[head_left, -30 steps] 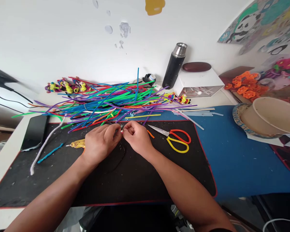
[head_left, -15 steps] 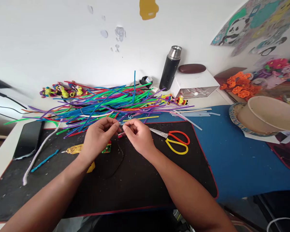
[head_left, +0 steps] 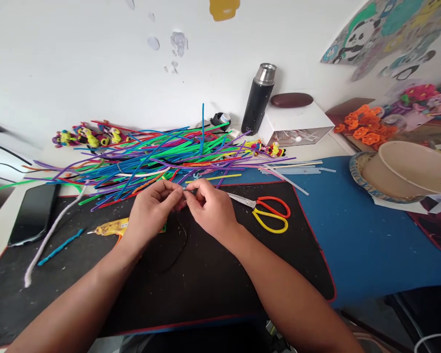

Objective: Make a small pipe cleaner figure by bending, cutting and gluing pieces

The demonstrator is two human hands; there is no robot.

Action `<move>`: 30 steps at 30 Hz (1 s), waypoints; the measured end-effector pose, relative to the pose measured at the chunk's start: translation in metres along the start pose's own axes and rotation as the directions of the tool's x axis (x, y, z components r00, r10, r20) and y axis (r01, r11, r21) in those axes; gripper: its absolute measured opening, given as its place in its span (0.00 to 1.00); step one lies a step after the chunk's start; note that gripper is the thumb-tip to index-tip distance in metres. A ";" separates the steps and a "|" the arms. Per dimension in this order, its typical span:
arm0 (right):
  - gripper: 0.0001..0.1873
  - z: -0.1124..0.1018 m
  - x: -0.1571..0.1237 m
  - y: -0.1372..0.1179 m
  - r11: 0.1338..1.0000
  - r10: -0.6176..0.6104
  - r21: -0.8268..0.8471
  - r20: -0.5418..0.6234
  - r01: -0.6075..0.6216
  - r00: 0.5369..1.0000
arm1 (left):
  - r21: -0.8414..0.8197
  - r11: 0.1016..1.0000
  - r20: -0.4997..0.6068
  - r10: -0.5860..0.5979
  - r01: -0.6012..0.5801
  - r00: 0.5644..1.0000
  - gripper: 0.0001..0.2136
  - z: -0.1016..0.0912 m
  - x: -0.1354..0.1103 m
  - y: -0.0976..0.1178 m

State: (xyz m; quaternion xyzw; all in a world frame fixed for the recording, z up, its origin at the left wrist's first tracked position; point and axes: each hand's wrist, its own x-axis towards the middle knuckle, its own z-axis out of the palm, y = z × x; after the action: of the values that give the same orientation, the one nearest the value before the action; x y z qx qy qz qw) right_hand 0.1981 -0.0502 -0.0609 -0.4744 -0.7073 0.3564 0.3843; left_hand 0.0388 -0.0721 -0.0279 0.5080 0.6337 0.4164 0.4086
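My left hand and my right hand meet over the black mat, thumbs and forefingers pinched. Between their fingertips shows a tiny bit of a pale-blue pipe cleaner; the fingers hide most of it. Scissors with one red and one yellow handle lie just right of my right hand. Left of my left hand is a stained yellow glue gun, partly covered by the wrist. A thin dark cord curves over the mat below the hands.
A heap of coloured pipe cleaners spreads behind the hands. A phone, a white pipe cleaner and a blue twisted one lie left. Behind stand a black flask and a white box; a beige bowl is right.
My fingertips have come closer together, and less of the pale-blue piece shows. The dark red item under my fingers is now out of sight. The view has shifted slightly.
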 end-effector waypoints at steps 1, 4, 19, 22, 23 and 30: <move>0.08 0.000 0.000 0.000 1.000 -0.008 -0.016 -0.003 0.008 1.000 | -0.005 1.000 0.003 -0.003 0.003 1.000 0.07 0.000 0.000 -0.001; 0.09 0.002 -0.001 0.002 0.996 -0.045 -0.077 -0.005 0.045 0.999 | -0.044 0.999 0.017 -0.016 0.017 1.000 0.07 0.000 0.002 -0.003; 0.09 0.004 -0.002 0.005 0.949 -0.152 -0.280 -0.002 0.145 0.988 | 0.128 0.992 -0.040 0.014 -0.009 0.999 0.11 0.001 -0.007 -0.006; 0.09 0.005 -0.003 0.006 0.957 -0.142 -0.258 -0.012 0.134 0.990 | 0.205 0.978 -0.038 0.046 -0.038 0.998 0.12 0.002 -0.009 -0.008; 0.09 0.005 -0.003 0.006 0.960 -0.140 -0.248 -0.015 0.132 0.990 | 0.228 0.972 -0.033 0.058 -0.049 0.998 0.12 0.002 -0.009 -0.008; 0.06 0.006 -0.002 0.003 0.987 -0.077 -0.145 -0.014 0.075 0.997 | 0.507 0.850 -0.055 0.194 -0.141 0.979 0.10 0.003 -0.012 -0.007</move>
State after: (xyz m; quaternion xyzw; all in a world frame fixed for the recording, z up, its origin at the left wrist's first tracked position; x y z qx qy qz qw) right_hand 0.1951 -0.0523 -0.0667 -0.4770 -0.7450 0.2849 0.3691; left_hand 0.0410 -0.0849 -0.0342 0.6274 0.6936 0.2976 0.1915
